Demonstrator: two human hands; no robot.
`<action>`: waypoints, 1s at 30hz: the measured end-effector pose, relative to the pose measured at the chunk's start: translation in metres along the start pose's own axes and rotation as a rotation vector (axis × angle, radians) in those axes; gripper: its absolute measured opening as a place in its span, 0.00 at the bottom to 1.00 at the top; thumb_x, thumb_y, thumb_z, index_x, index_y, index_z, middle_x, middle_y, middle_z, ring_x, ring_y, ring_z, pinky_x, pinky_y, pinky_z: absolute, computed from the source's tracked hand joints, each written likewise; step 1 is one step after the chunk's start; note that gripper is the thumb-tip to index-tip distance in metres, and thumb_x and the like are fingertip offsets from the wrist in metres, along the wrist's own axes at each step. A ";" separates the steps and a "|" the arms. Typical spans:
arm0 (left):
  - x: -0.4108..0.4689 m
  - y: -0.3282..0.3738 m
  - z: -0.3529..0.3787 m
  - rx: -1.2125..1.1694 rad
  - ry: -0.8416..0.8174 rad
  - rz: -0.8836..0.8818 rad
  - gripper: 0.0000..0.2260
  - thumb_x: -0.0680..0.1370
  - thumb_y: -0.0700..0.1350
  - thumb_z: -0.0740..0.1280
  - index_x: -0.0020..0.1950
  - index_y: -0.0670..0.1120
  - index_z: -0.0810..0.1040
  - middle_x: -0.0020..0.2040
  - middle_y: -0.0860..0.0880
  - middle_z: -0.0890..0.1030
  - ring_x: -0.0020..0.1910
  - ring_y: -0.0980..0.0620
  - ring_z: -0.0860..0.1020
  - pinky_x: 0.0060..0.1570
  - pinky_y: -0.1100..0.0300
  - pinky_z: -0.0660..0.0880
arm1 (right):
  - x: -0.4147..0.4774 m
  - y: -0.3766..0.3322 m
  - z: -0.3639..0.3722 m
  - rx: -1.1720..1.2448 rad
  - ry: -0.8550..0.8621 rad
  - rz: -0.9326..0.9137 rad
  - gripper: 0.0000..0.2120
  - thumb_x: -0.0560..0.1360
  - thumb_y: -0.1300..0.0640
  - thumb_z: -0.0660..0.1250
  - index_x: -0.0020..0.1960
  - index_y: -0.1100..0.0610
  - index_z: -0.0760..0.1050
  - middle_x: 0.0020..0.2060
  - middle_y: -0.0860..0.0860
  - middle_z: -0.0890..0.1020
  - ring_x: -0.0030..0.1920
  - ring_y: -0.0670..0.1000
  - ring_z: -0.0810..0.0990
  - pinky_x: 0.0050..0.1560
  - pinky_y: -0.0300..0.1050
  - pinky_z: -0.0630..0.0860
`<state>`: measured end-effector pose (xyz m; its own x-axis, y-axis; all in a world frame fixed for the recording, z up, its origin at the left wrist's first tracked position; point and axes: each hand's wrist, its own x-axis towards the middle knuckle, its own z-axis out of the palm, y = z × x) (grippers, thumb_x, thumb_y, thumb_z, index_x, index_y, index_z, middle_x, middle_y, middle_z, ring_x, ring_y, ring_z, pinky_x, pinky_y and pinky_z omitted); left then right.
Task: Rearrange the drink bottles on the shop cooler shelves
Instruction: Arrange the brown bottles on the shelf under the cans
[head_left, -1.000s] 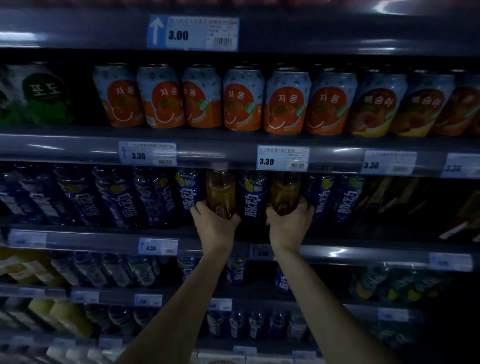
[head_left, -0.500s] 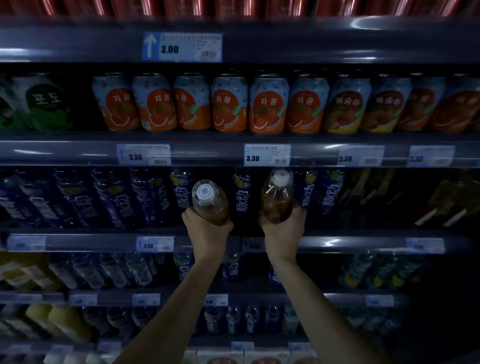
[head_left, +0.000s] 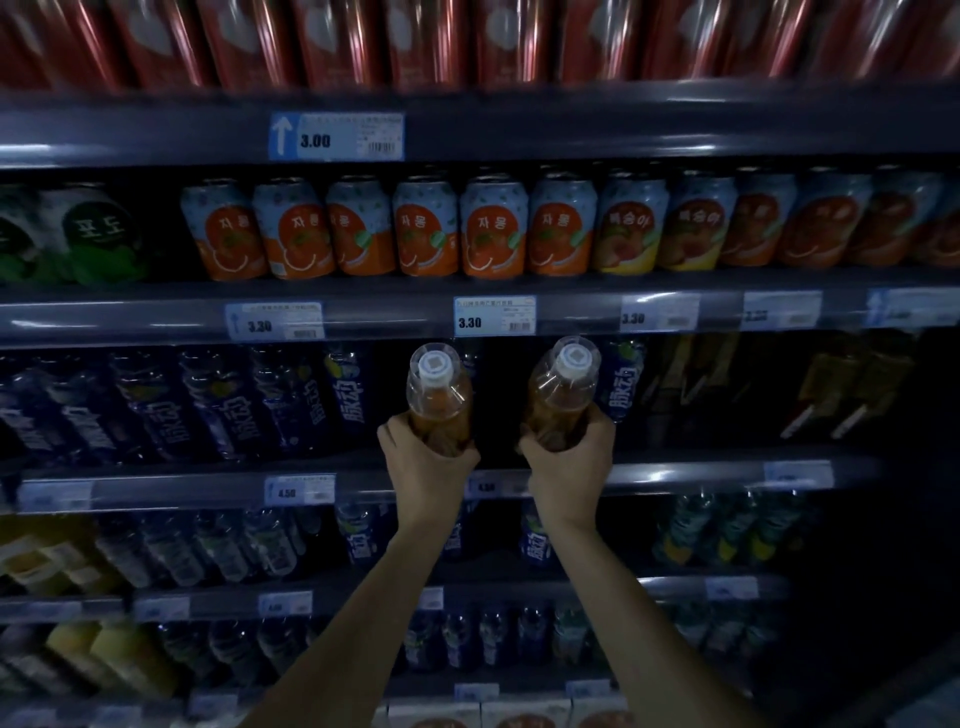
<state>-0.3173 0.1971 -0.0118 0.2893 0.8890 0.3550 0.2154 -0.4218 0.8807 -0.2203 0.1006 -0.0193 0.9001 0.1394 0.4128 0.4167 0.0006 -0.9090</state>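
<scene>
Cooler shelves run across the frame in tiers, with price tags on the rails. Top edge: red cans. Next tier: green cans left, orange-labelled cans centre, peach-labelled cans right. Middle tier, left: blue-labelled bottles. Lower left: yellow containers, type indistinct.

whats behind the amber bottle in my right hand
A blue-labelled bottle shows behind the right side of the amber bottle that the right hand grips. What stands directly behind is covered by bottle and hand.
</scene>
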 end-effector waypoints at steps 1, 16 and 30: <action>-0.003 0.003 0.001 0.002 -0.004 0.003 0.25 0.63 0.42 0.77 0.52 0.46 0.66 0.50 0.49 0.66 0.48 0.54 0.67 0.48 0.60 0.69 | 0.000 0.000 -0.003 -0.005 0.002 0.000 0.28 0.63 0.60 0.79 0.58 0.55 0.70 0.51 0.49 0.71 0.52 0.45 0.73 0.54 0.38 0.70; -0.057 0.043 0.080 -0.014 -0.130 0.071 0.29 0.62 0.44 0.78 0.56 0.50 0.65 0.52 0.52 0.65 0.44 0.64 0.63 0.42 0.71 0.65 | 0.039 0.029 -0.090 -0.027 0.078 0.051 0.26 0.63 0.61 0.78 0.57 0.59 0.71 0.51 0.50 0.72 0.50 0.48 0.75 0.50 0.39 0.74; -0.113 0.085 0.197 -0.002 -0.262 0.050 0.30 0.64 0.46 0.77 0.63 0.43 0.71 0.55 0.46 0.72 0.51 0.59 0.65 0.53 0.60 0.70 | 0.110 0.079 -0.195 -0.053 0.091 0.122 0.22 0.66 0.54 0.77 0.55 0.52 0.70 0.50 0.53 0.76 0.50 0.52 0.78 0.54 0.50 0.78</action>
<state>-0.1475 0.0251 -0.0387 0.5307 0.7908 0.3048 0.1936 -0.4632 0.8648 -0.0636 -0.0774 -0.0345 0.9511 0.0445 0.3056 0.3080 -0.0633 -0.9493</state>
